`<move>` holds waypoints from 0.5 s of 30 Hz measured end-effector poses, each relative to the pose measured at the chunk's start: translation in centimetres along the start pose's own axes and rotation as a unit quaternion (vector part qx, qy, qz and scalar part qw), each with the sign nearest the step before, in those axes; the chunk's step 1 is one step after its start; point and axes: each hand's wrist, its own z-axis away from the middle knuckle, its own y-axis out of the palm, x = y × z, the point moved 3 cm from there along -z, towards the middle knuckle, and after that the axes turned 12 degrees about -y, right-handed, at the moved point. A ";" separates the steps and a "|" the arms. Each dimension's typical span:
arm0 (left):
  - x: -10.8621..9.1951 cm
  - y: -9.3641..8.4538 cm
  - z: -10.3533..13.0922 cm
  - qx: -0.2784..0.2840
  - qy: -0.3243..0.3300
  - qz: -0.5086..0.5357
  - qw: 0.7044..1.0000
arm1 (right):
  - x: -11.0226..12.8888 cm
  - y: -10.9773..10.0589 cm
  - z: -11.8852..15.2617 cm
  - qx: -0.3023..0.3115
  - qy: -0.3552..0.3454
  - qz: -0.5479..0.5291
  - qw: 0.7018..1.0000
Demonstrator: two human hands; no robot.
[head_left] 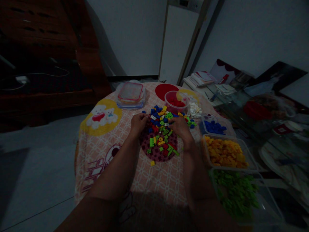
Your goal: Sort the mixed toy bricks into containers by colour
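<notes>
A pile of small toy building bricks (158,122) in blue, green, red, yellow and white lies on the patterned tablecloth (154,180). My left hand (139,124) is at the pile's left edge, fingertips pinched together; anything between them is too small to make out. On the other side, my right hand (180,127) reaches into the pile with curled fingers close to a white brick (166,124). What those fingers hold, if anything, is hidden. Green bricks (151,142) and red ones lie scattered nearer me, and one yellow brick (152,163) sits apart.
To the right stand clear tubs of blue bricks (214,127), yellow bricks (224,153) and green bricks (235,190). Behind the pile are a round tub (170,95) of red bricks and a heap of white bricks (194,110). Stacked lidded containers (130,93) stand at back left.
</notes>
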 end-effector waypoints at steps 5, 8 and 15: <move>0.0 0.0 -0.1 -0.004 -0.006 -0.004 1.000 | 2.1 1.1 -0.1 0.020 -0.012 0.042 0.999; 0.1 0.1 -0.2 -0.005 -0.007 -0.007 1.000 | 2.0 1.0 -0.2 0.032 -0.013 0.047 0.998; 0.3 0.1 -0.4 -0.002 -0.005 -0.010 1.000 | 0.6 0.4 -0.3 0.002 -0.015 0.046 0.999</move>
